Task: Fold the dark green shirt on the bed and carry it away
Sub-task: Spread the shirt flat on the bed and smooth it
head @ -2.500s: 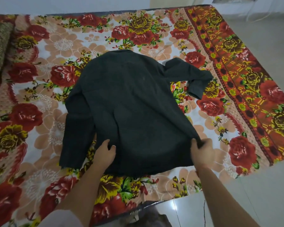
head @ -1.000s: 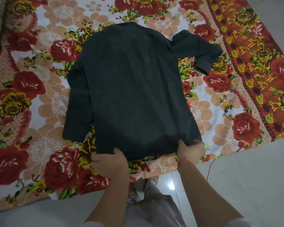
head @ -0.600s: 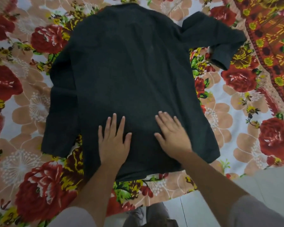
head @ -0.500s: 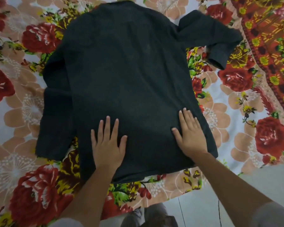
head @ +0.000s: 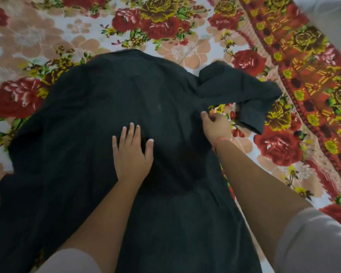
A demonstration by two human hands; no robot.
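The dark green shirt (head: 98,119) lies spread flat, back up, on the flowered bed sheet (head: 37,36), collar at the far end. My left hand (head: 133,152) rests palm down on the middle of the shirt's back, fingers apart. At the shirt's right side edge, just below the armpit, my right hand (head: 217,125) has its thumb on the cloth and its fingers curled under the edge. The right sleeve (head: 242,89) sticks out bent, cuff pointing toward me. The left sleeve (head: 18,174) lies along the body.
The sheet's red and orange patterned border (head: 307,79) runs down the right side of the bed. Pale floor (head: 335,10) shows in the top right corner. My light sleeves fill the bottom of the view.
Both hands slid up from the hem toward the shirt's middle. The right hand went from flat on the cloth to gripping the side edge by the armpit. The camera moved closer.
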